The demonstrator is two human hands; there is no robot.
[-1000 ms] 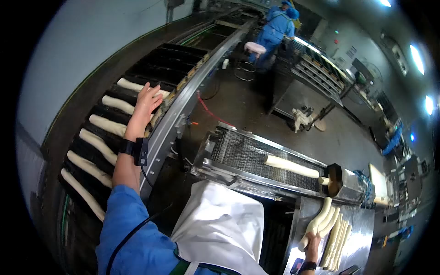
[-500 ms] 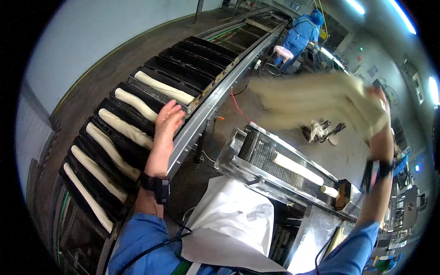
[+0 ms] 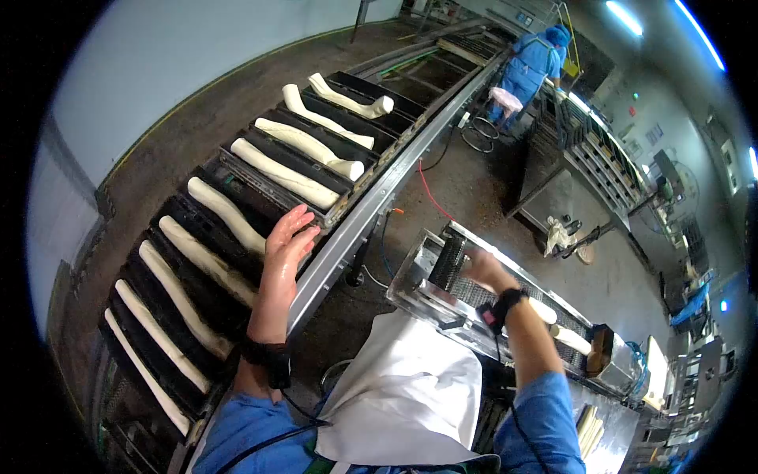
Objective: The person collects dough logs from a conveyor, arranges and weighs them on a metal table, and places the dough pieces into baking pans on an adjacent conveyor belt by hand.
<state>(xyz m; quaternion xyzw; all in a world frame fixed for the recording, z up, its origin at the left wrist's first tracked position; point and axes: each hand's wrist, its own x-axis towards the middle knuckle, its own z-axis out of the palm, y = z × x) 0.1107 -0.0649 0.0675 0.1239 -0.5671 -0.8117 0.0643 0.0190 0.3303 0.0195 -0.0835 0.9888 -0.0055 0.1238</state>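
Observation:
My left hand [image 3: 287, 245] is raised beside the metal rail of the pan line, fingers stretched out and holding nothing. Next to it lies a long dough roll [image 3: 229, 213] in one of the black baking pans [image 3: 213, 170]. Several more dough rolls fill the neighbouring pans. In the far pans, one dough roll [image 3: 347, 96] has its end curled up over the pan edge. My right hand [image 3: 485, 272] hangs over the small mesh conveyor [image 3: 450, 265], smeared by motion, so its fingers are unclear. A dough roll [image 3: 570, 340] lies further down that conveyor, and another is partly hidden by my right forearm.
A steel rail [image 3: 379, 197] runs between the pans and me. A co-worker in blue [image 3: 533, 67] stands at the far end by a rack of pans [image 3: 592, 150]. More dough rolls [image 3: 589, 430] lie on a metal table at lower right.
My right hand has swung from the far right down to the small conveyor; the blurred dough it carried is gone from it. Dough rolls now lie in the far pans. My left hand stays near the rail.

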